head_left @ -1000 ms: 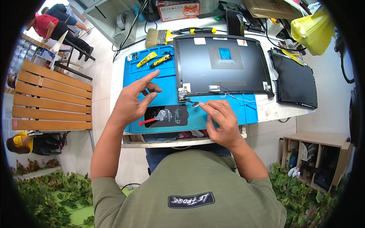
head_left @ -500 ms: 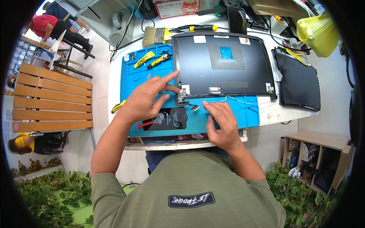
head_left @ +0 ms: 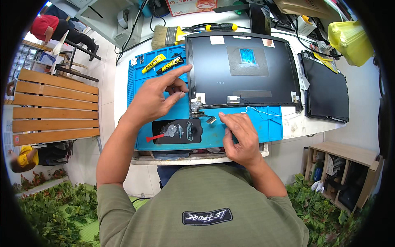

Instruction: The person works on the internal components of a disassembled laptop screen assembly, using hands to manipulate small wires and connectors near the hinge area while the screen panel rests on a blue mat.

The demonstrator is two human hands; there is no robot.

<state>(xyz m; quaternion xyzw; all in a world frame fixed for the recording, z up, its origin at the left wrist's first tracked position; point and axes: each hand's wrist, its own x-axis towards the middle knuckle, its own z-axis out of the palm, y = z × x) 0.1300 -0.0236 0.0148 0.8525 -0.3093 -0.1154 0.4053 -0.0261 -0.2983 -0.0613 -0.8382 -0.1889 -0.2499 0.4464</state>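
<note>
A black laptop lid point(head_left: 242, 70) lies back side up on a blue work mat point(head_left: 263, 123). My left hand point(head_left: 156, 96) hovers over the mat's left part, index finger stretched toward the lid's left edge, holding nothing I can see. My right hand point(head_left: 240, 138) rests on the mat's front edge, fingers loosely curled, index finger pointing at a small metal hinge part point(head_left: 211, 120). Another hinge piece point(head_left: 196, 108) sits at the lid's lower left corner. A thin white cable point(head_left: 263, 111) runs along the lid's front edge.
A black magnetic pad point(head_left: 183, 131) with screws and a red-handled tool point(head_left: 154, 138) lies in front of my left hand. Two yellow glue tubes point(head_left: 162, 64) lie on the mat's far left. A brush point(head_left: 164, 37), a second laptop point(head_left: 327, 92) and a yellow bag point(head_left: 349, 41) surround the mat.
My left hand has lifted and moved toward the lid's left edge, its index finger stretching out. My right hand has stayed at the mat's front edge.
</note>
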